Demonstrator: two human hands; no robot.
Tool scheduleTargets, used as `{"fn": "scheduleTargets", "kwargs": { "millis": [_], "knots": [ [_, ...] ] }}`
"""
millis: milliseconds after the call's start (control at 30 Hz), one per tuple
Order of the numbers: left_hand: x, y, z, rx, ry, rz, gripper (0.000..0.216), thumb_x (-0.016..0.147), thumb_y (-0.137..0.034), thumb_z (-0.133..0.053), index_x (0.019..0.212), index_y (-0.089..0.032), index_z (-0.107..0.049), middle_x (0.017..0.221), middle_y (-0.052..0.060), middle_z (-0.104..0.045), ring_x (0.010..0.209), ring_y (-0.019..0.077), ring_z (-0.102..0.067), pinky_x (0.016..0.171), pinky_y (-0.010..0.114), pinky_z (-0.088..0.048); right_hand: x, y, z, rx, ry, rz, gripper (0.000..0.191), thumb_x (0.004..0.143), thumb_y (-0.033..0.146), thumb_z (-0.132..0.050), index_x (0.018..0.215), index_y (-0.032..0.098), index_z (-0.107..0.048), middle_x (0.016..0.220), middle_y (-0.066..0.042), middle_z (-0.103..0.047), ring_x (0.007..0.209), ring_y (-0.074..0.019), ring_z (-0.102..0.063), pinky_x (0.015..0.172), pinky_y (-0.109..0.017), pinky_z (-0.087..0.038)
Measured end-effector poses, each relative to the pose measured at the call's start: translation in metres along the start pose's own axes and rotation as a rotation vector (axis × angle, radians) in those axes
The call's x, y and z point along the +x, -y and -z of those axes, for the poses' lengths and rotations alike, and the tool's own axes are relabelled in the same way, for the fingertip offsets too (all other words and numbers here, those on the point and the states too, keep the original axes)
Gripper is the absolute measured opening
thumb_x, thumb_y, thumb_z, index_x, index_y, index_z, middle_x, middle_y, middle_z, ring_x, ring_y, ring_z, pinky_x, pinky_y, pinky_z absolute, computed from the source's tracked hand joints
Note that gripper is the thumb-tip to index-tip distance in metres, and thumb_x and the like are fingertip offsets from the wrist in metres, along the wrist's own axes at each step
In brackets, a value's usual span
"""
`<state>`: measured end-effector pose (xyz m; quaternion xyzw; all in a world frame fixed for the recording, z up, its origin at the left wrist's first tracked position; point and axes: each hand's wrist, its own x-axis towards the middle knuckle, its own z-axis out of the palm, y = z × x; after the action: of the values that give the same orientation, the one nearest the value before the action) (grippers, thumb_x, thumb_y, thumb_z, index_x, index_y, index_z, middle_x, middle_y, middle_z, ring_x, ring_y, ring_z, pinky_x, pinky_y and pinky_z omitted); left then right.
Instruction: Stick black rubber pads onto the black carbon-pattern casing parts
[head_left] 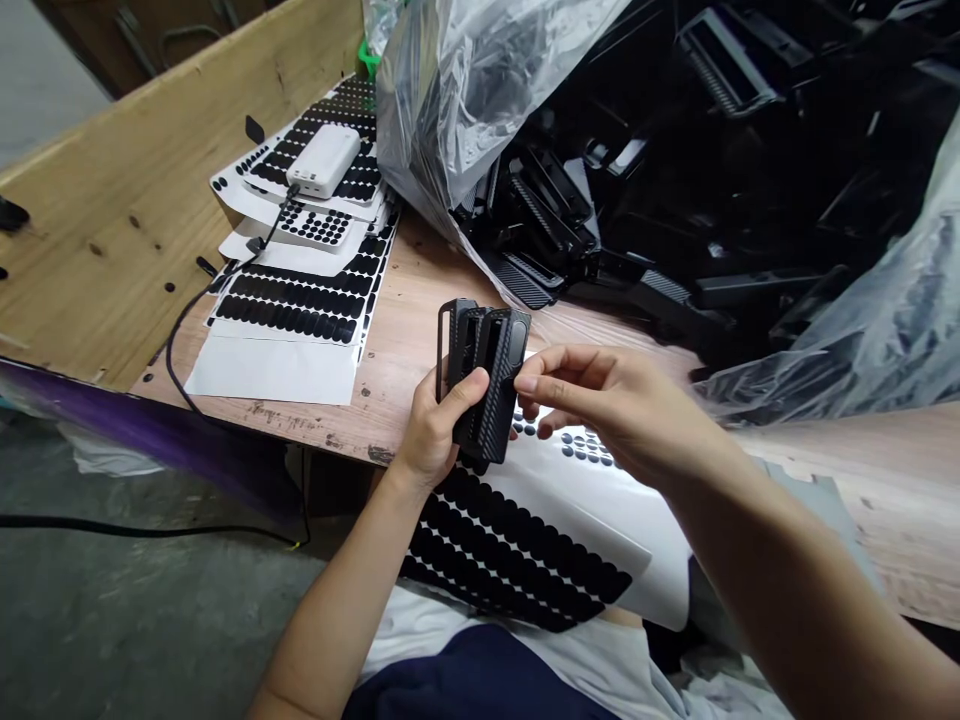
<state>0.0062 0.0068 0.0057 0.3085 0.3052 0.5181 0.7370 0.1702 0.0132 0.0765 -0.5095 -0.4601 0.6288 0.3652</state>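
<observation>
My left hand [435, 425] is wrapped round a black plastic part [491, 400] with a carbon-fibre pattern and slots, its thumb across the front. The part is held upright above the table's front edge. My right hand [600, 395] has thumb and forefinger pinched together against the part's right edge; what lies between them, if anything, is too small to make out. Below both hands, sheets of black stickers [517, 545] rest over my lap, partly beneath a white sheet with small round dots [589, 447].
A large clear plastic bag [450, 110] full of similar black parts [555, 210] lies at the back right. On the left, more sticker sheets [289, 300] lie piled, with a white power bank [324, 160] and its black cable [176, 340] on top. A wooden board [150, 190] borders the table.
</observation>
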Motion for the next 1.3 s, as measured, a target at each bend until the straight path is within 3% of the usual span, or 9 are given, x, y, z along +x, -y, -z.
{"fn": "scheduleTargets", "kwargs": {
  "millis": [333, 733, 1033, 1200, 1300],
  "knots": [
    [0.001, 0.0, -0.001, 0.019, -0.042, 0.009, 0.053, 0.077, -0.059, -0.083, 0.1, -0.015, -0.064, 0.075, 0.004, -0.07, 0.06, 0.0194, -0.071, 0.046, 0.024, -0.052, 0.001, 0.001, -0.001, -0.036, -0.007, 0.007, 0.046, 0.059, 0.055, -0.097, 0.072, 0.019, -0.073, 0.071, -0.001, -0.068, 0.059, -0.0114, -0.062, 0.054, -0.023, -0.056],
    [-0.001, -0.003, -0.003, 0.02, -0.027, 0.0, 0.052, 0.078, -0.058, -0.083, 0.099, -0.015, -0.064, 0.073, 0.003, -0.069, 0.059, 0.018, -0.07, 0.046, 0.024, -0.052, -0.001, 0.003, -0.003, -0.11, -0.041, 0.049, 0.04, 0.058, 0.046, -0.099, 0.072, 0.018, -0.074, 0.071, -0.002, -0.07, 0.063, -0.0139, -0.064, 0.055, -0.024, -0.057],
    [0.0, -0.001, -0.002, 0.042, -0.042, -0.014, 0.051, 0.079, -0.057, -0.083, 0.1, -0.015, -0.064, 0.074, 0.004, -0.071, 0.058, 0.0187, -0.07, 0.045, 0.024, -0.051, -0.005, 0.007, -0.007, -0.335, -0.071, 0.179, 0.043, 0.071, 0.057, -0.09, 0.074, 0.019, -0.068, 0.073, -0.003, -0.068, 0.064, -0.0159, -0.063, 0.054, -0.027, -0.055],
    [-0.001, 0.0, -0.002, 0.042, -0.047, -0.023, 0.052, 0.077, -0.057, -0.085, 0.101, -0.015, -0.065, 0.074, 0.003, -0.071, 0.06, 0.0191, -0.071, 0.044, 0.023, -0.05, -0.004, -0.001, -0.006, -0.294, -0.108, 0.206, 0.051, 0.07, 0.059, -0.089, 0.085, 0.025, -0.054, 0.091, -0.002, -0.065, 0.068, -0.0172, -0.066, 0.052, -0.029, -0.055],
    [0.0, -0.001, -0.001, 0.021, -0.031, -0.031, 0.048, 0.079, -0.053, -0.085, 0.1, -0.014, -0.066, 0.078, 0.003, -0.071, 0.057, 0.0154, -0.069, 0.046, 0.023, -0.052, -0.006, -0.016, -0.006, -0.315, -0.214, 0.247, 0.044, 0.083, 0.061, -0.077, 0.086, 0.025, -0.052, 0.088, -0.002, -0.065, 0.069, -0.0176, -0.064, 0.056, -0.03, -0.053]
  ]
}}
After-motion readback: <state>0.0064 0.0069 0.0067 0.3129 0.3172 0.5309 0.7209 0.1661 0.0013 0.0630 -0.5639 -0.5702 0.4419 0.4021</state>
